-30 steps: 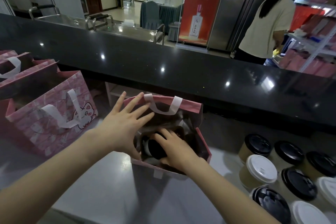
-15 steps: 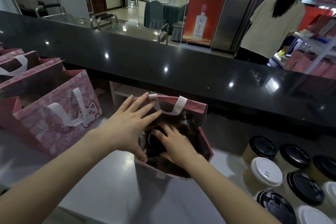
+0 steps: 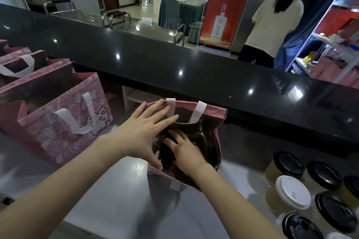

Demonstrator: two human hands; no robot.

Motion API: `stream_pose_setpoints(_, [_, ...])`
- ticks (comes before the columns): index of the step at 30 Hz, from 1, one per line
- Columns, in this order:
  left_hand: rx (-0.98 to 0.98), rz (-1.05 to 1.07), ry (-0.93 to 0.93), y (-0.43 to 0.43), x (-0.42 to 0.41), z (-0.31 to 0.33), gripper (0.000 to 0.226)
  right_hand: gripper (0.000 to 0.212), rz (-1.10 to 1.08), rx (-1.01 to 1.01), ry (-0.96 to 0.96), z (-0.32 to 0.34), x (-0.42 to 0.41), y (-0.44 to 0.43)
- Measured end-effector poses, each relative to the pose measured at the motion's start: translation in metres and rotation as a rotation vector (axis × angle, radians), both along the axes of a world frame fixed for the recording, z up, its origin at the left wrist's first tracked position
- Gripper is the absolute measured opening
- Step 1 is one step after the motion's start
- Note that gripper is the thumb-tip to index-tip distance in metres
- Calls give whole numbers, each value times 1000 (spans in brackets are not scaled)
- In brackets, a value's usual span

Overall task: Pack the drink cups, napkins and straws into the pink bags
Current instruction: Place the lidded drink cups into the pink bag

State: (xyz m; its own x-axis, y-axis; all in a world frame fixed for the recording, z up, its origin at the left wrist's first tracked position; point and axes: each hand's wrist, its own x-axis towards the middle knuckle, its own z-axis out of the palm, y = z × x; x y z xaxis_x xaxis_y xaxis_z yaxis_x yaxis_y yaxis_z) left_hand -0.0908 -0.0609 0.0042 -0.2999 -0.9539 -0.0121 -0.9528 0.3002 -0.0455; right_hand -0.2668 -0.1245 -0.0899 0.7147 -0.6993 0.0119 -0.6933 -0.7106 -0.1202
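Observation:
A pink bag [image 3: 213, 111] with white handles stands open on the grey worktop [image 3: 116, 190]. My left hand [image 3: 139, 136] spans the bag's left side, fingers spread to the far rim and thumb hooked on the near rim, holding it open. My right hand [image 3: 186, 153] reaches down inside the bag, its fingers over a dark-lidded drink cup [image 3: 168, 154] that is mostly hidden in shadow. More drink cups stand at the right, one with a white lid [image 3: 293, 193] and several with black lids [image 3: 289, 165]. I see no napkins or straws.
A second pink bag with a cat print [image 3: 58, 122] stands open at the left, with more pink bags [image 3: 17, 62] behind it. A raised black counter [image 3: 194, 75] runs along the far side. A person [image 3: 272, 19] stands beyond it by shelves.
My right hand has sunk deeper into the bag, and the cup's lid shows less. My left fingers have slid up to the far rim by the handle.

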Motion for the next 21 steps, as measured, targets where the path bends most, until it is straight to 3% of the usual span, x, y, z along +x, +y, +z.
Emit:
stream_pose_setpoints(13, [14,35,33,-1,5,-2,125,74,41,137,73,24,-1,-6])
stream_pose_setpoints(21, [8,106,-28,0,-3,-4,126,74,80,104,59,16,-21,3])
